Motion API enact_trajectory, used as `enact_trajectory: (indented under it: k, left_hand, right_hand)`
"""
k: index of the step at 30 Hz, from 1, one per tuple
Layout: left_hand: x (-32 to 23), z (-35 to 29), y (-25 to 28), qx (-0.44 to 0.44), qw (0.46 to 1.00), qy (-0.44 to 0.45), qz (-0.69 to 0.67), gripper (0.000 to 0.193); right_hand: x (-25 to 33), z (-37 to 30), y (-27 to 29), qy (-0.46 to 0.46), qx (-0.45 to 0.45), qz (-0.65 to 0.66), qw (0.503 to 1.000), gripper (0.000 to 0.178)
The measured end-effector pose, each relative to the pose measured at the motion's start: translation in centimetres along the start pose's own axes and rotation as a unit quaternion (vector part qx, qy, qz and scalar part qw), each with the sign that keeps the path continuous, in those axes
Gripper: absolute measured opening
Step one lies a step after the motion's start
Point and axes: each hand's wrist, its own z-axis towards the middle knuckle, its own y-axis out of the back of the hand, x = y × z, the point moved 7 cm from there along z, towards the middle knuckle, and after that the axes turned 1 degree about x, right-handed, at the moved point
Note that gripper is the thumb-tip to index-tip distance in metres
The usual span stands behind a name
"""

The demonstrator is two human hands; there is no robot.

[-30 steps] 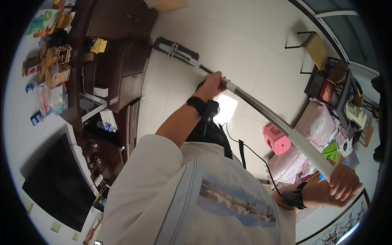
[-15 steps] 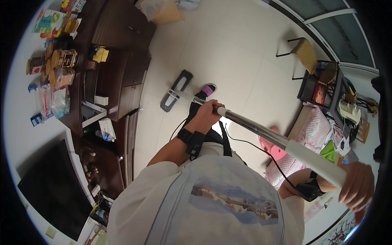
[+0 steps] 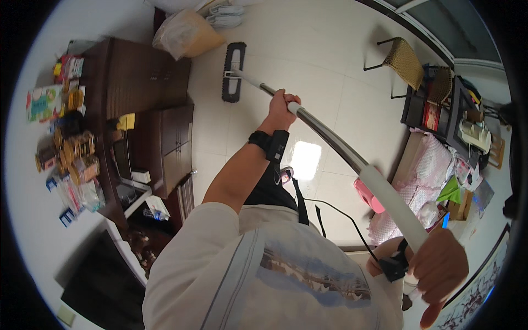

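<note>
A long-handled flat mop (image 3: 330, 135) slants across the view, its metal pole ending in a white grip at the lower right. My left hand (image 3: 283, 110) is closed around the pole's lower part, arm stretched forward. At the top end, my right hand (image 3: 440, 264) wraps the white grip, its thumb pointing down. The mop head (image 3: 234, 72), a dark fringed rectangle with a pale middle, lies flat on the tiled floor ahead and to the left. Black devices are strapped to both wrists, and a cable runs to the right one.
Dark wooden cabinets (image 3: 146, 80) line the left side, with jars (image 3: 77, 154) and packages on top. A large plastic bag (image 3: 187, 36) stands beyond the mop head. To the right are a wicker chair (image 3: 404, 61), a pink stool (image 3: 368, 195) and a seat with a quilted pink cover (image 3: 421, 170).
The mop head has moved forward, away from me, and turned more upright in view. My left arm has stretched further ahead, and my right hand has come inward to the left.
</note>
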Motion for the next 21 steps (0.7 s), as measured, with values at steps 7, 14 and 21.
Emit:
enact_trajectory:
  k: [7, 14, 21]
  left_hand:
    - [8.5, 5.6, -9.5, 0.006, 0.995, 0.095, 0.012, 0.022]
    - [17.8, 7.1, -9.8, 0.020, 0.951, 0.171, 0.258, 0.016]
    - [32.2, -4.4, 2.7, 0.053, 0.860, 0.281, 0.423, 0.005]
  right_hand:
    - [1.2, -5.7, 2.2, 0.018, -0.223, -0.212, 0.951, 0.036]
    - [1.3, -9.0, -2.3, -0.039, -0.358, -0.254, 0.898, 0.048]
    - [7.8, -17.0, -20.2, 0.054, -0.612, -0.382, 0.690, 0.055]
